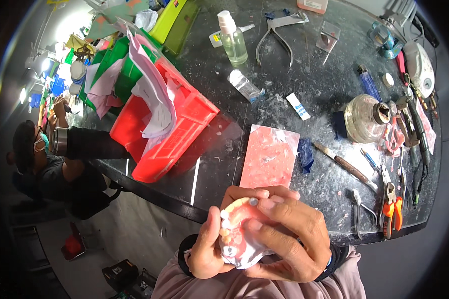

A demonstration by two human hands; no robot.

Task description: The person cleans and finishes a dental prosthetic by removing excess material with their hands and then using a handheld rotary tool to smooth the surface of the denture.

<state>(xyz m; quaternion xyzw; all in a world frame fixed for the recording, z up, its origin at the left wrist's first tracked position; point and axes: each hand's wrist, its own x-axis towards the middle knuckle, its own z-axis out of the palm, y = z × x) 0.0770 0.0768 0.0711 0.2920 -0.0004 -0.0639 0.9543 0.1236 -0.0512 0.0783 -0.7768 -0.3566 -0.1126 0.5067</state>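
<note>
dental cast point(240, 240), tooth row point(225, 224) bulging left; long axis near-to-far

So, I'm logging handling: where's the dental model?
The model is low, right of centre in the head view, held in left hand and right hand, below the pink sheet.

the left hand point(203, 255) sits at the lower centre of the frame, thumb pointing up; just to its right, the right hand point(304, 238) arches inward, fingers bent and spread, pointing leftward, both wrists low.
</note>
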